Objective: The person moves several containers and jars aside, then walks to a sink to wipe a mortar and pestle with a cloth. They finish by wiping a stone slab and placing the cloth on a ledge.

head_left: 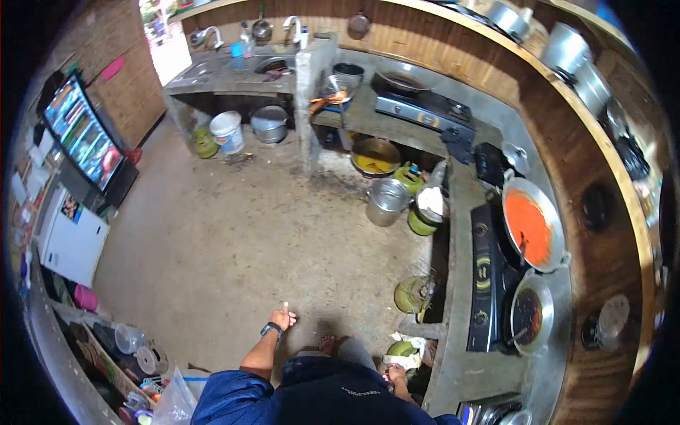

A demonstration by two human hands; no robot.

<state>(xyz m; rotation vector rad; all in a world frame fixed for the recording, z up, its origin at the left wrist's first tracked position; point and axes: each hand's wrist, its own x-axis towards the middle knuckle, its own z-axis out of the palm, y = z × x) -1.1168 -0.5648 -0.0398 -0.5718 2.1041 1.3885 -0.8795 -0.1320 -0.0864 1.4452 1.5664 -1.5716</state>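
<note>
My left hand (285,318), with a dark watch at the wrist, hangs over the bare concrete floor (212,234). Its thumb sticks out, the fingers are apart, and nothing is in it. Low beside my body, my right hand (392,372) is close to a white bag (407,360) with a rounded green object (401,349) in it. Its fingers are small and partly hidden here, so I cannot tell whether they hold anything. A green gas cylinder (412,295) stands a little ahead of the bag, by the counter (450,312).
On the right counter, a two-burner stove (483,283) adjoins a wok of orange sauce (528,227) and a wok with dark contents (530,312). A metal pot (387,202) stands on the floor. Sinks (202,71) line the back; a glass-door fridge (83,132) stands left.
</note>
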